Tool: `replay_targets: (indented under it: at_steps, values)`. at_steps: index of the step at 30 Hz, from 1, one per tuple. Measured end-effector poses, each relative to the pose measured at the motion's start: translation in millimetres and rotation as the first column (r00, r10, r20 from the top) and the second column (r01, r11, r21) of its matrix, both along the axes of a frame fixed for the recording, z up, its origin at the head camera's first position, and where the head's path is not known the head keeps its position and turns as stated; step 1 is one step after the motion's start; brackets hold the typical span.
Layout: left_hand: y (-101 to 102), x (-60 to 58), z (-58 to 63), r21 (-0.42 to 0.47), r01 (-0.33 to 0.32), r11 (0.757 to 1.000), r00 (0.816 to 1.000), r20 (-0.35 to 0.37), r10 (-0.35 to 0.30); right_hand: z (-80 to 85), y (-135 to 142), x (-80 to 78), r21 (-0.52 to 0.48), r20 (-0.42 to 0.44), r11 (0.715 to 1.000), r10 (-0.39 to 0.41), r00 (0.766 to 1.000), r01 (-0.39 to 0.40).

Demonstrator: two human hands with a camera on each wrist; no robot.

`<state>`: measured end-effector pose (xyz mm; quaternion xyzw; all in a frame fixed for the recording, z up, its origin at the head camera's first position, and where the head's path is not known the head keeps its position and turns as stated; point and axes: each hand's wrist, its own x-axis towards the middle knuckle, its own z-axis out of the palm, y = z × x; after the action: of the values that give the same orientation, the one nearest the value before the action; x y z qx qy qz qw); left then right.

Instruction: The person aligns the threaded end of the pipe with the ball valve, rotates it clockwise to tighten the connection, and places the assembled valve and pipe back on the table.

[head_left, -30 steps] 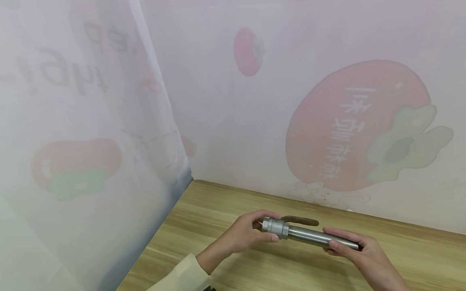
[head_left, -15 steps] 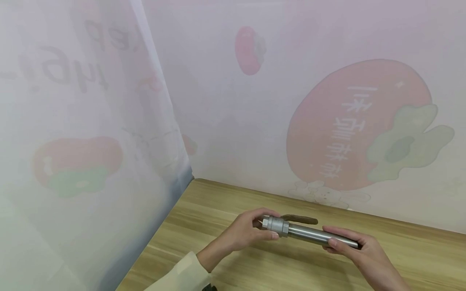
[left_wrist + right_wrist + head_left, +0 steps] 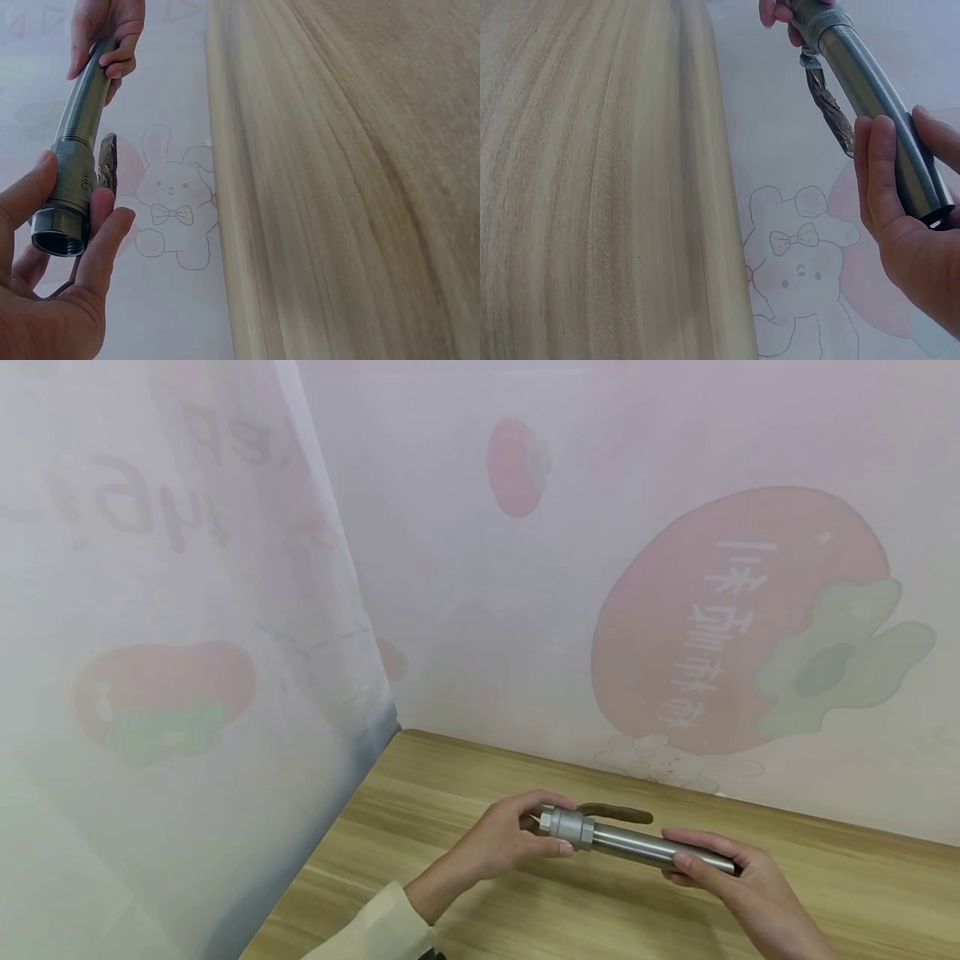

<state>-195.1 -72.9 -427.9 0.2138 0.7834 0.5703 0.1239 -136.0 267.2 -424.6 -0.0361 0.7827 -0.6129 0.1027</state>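
A grey metal ball valve [image 3: 567, 827] is joined to one end of a shiny steel pipe [image 3: 633, 844], and both are held above the table. My left hand [image 3: 501, 842] grips the valve body between thumb and fingers. In the left wrist view the threaded open end of the valve [image 3: 60, 234] faces the camera. The valve's lever handle [image 3: 826, 105], wrapped in something dark and crinkled, runs alongside the pipe without touching it. My right hand [image 3: 738, 872] holds the pipe's far end, thumb on one side and fingers on the other. Threads show where pipe and valve meet.
Below the hands lies a wood-grain table [image 3: 420, 777]. A pale printed curtain [image 3: 450, 568] hangs along its back edge, and another curtain [image 3: 165, 827] hangs at the left side. The two meet at the table's far left corner.
The right hand and the pipe have shifted very slightly left in the head view. Both hands keep the same hold on the valve and pipe.
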Motion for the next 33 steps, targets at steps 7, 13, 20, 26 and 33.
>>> replay_targets:
  at_steps: [7, 13, 20, 26, 33]
  values:
    - [-0.7, -0.1, -0.2, 0.015, 0.016, 1.000, 1.000, 0.008, -0.016, -0.4, 0.9, -1.1, -0.019, -0.007, 0.999, 0.031, 0.999, -0.031]
    - [-0.8, -1.4, -0.4, 0.008, 0.033, 0.999, 0.999, -0.003, -0.033, 0.4, -1.2, -1.3, -0.027, 0.014, 1.000, -0.001, 1.000, 0.002]
    - [-1.0, -3.2, -0.1, 0.002, 0.056, 0.998, 0.998, -0.005, -0.056, 1.8, -3.2, -0.8, -0.030, 0.037, 0.999, -0.040, 0.998, 0.042]
    - [-0.9, -4.9, -0.1, -0.014, 0.071, 0.997, 0.997, -0.006, -0.071, 1.6, -2.1, -0.6, -0.043, 0.030, 0.998, -0.035, 0.999, 0.036]
    - [-0.9, -7.1, 1.4, -0.062, 0.092, 0.994, 0.994, -0.047, -0.095, 0.9, -0.5, 0.6, -0.056, 0.025, 0.998, -0.033, 0.999, 0.035]
